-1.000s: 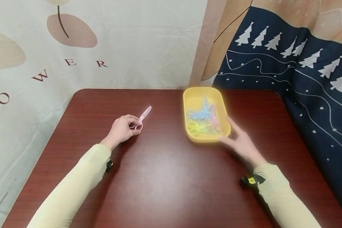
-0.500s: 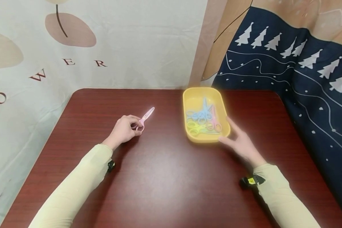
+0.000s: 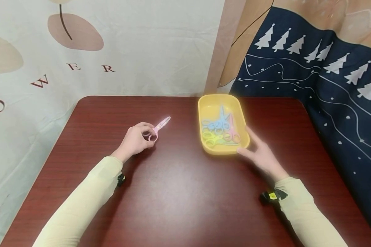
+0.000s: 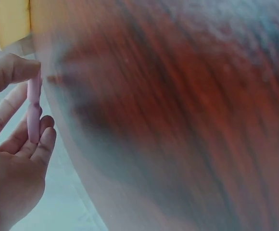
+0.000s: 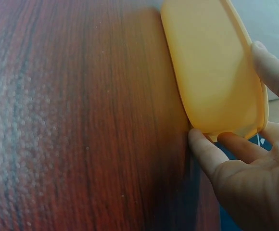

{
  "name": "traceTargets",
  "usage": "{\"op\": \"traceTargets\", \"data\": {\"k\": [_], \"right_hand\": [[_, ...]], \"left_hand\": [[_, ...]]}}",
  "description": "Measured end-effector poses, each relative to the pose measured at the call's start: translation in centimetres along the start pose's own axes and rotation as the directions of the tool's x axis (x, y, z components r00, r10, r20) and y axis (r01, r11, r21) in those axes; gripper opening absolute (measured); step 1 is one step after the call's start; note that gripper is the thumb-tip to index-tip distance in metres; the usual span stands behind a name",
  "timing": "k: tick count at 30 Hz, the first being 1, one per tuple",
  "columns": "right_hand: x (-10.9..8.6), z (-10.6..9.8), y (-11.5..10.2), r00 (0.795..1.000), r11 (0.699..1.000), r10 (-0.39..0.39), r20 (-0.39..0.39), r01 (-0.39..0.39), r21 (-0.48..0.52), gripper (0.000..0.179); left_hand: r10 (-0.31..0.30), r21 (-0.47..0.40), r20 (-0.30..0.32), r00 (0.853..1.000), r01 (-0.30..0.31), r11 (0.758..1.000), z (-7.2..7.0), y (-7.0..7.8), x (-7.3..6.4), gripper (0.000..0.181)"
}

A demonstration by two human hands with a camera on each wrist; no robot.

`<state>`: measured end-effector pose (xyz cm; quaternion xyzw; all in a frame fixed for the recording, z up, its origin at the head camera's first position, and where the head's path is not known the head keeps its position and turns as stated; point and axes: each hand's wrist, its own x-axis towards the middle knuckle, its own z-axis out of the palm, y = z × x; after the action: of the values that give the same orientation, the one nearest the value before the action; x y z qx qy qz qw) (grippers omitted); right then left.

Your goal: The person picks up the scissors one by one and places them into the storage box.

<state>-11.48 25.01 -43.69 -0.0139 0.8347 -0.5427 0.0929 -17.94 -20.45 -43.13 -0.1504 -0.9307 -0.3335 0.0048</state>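
Note:
My left hand [image 3: 137, 139] pinches a pair of pink scissors [image 3: 153, 137] by its handle loops, fingers on the far side and thumb on the near side. Its blades point away to the right. From the left wrist view, the pink scissors [image 4: 33, 108] appear edge-on between thumb and fingers. On the right, my right hand [image 3: 262, 154] holds a yellow plastic bin [image 3: 220, 151] at its near right corner, thumb and fingers spread around it. Inside lie blue scissors [image 3: 221, 124], pink scissors [image 3: 232, 129] and yellow scissors [image 3: 212, 139], partly overlapping.
Everything rests on a dark red wood-grain table [image 3: 176, 192] with rounded far corners. A pale printed cloth [image 3: 160, 48] hangs behind it, and a navy cloth with white trees [image 3: 296, 68] hangs at the right. The bin stands near the table's far edge.
The pink scissors have shifted slightly to the right in my left hand, their blades swinging further right. My right hand and the bin have hardly moved.

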Motion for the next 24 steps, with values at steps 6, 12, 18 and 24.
{"op": "traceTargets", "data": {"k": [6,12,18,24], "right_hand": [[0.1,0.0,0.1,1.000,1.000,0.007,-0.002,-0.007,-0.008,0.094],[0.1,0.0,0.3,1.000,1.000,0.015,-0.004,-0.015,-0.001,0.095],[0.2,0.0,0.3,1.000,1.000,0.003,-0.005,-0.003,0.008,0.095],[0.1,0.0,0.2,1.000,1.000,-0.003,-0.002,0.003,0.004,0.094]], "left_hand": [[0.017,-0.014,-0.022,1.000,-0.017,1.000,0.0,0.4,-0.1,0.021],[0.037,-0.049,-0.045,0.998,-0.039,0.998,0.2,1.1,0.0,0.018],[0.063,-0.066,-0.060,0.996,-0.067,0.996,0.3,1.9,0.2,0.019],[0.099,-0.075,-0.069,0.993,-0.104,0.992,0.4,3.0,0.4,0.019]]}}
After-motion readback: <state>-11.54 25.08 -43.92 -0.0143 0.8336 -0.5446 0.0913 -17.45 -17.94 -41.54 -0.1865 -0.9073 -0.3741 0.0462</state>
